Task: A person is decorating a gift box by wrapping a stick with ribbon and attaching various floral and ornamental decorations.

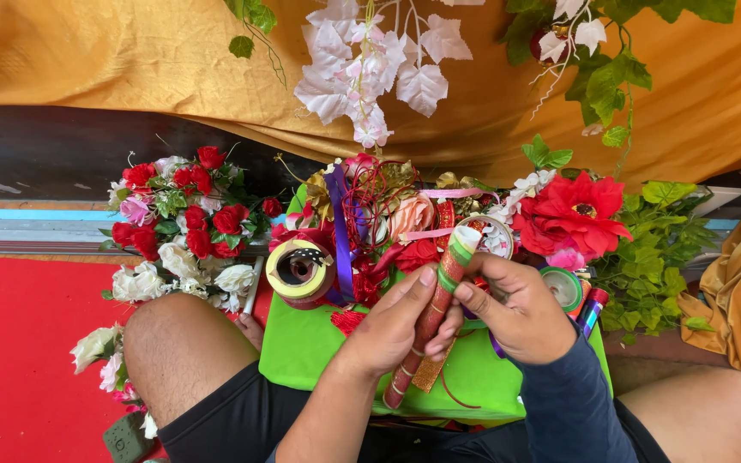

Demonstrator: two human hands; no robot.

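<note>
Hands [465, 321] hold stick [430, 321] upright-tilted.

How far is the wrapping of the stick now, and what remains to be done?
Done: most of the stick already wears red patterned covering. In hand: the left hand and right hand pinch it near the top, where green tape goes around. Left: the pale top end looks bare, and the tape roll and loose red flowers lie unused.

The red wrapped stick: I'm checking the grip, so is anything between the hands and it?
Nothing visible. The left hand and right hand both hold the red wrapped stick directly, fingers on its wrapping, above the green cloth.
</note>
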